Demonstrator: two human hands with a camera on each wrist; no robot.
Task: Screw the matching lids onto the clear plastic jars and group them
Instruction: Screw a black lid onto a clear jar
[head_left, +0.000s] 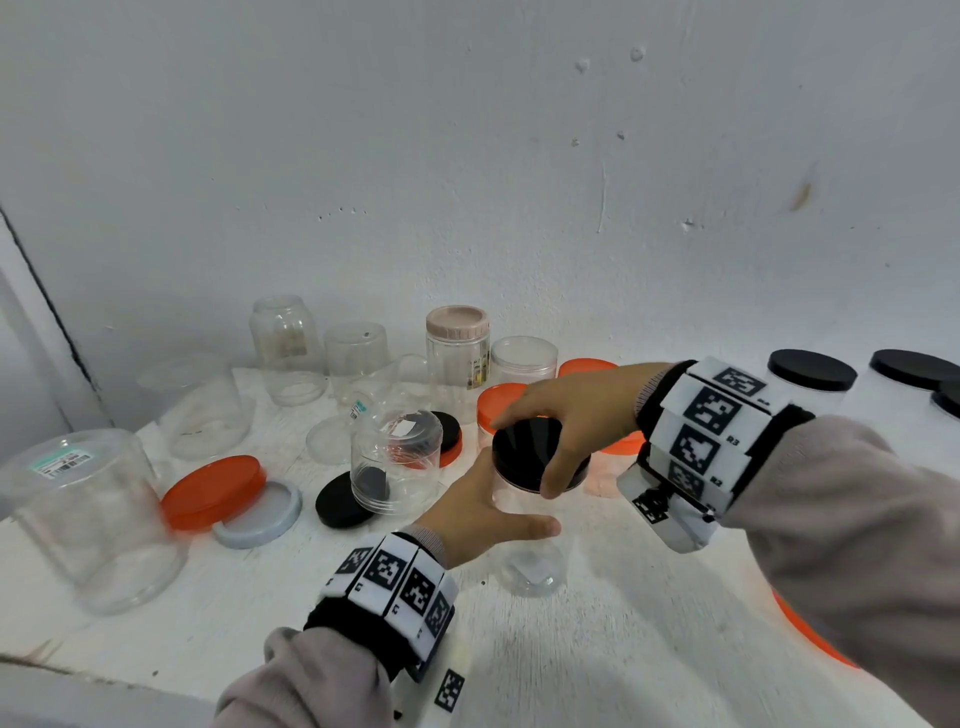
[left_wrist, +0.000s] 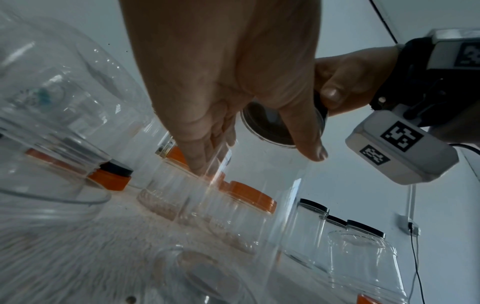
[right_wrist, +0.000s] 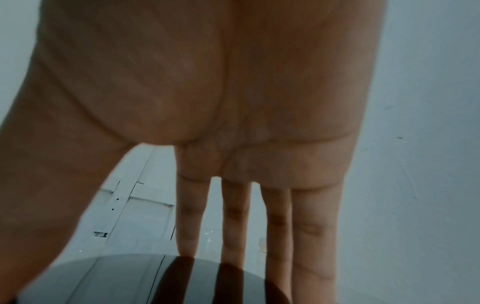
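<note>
A clear plastic jar (head_left: 530, 561) stands upright on the white table (head_left: 597, 649), near its middle. My left hand (head_left: 483, 514) grips the jar's upper wall, thumb across the front. A black lid (head_left: 524, 447) sits on the jar's mouth. My right hand (head_left: 561, 426) grips this lid from above, thumb at the front rim and fingers over the far rim. In the left wrist view the left hand (left_wrist: 221, 82) wraps the jar (left_wrist: 246, 205) and the lid's underside (left_wrist: 270, 127) shows above. The right wrist view shows the right hand (right_wrist: 207, 102) over the lid (right_wrist: 130, 281).
Black-lidded jars (head_left: 810, 371) stand grouped at the right; orange-lidded jars (head_left: 501, 402) stand behind my hands. At the left lie a loose orange lid (head_left: 213, 491), a pale lid (head_left: 258, 514), a black lid (head_left: 343, 501), an upturned jar (head_left: 395, 462) and a large clear jar (head_left: 88, 514).
</note>
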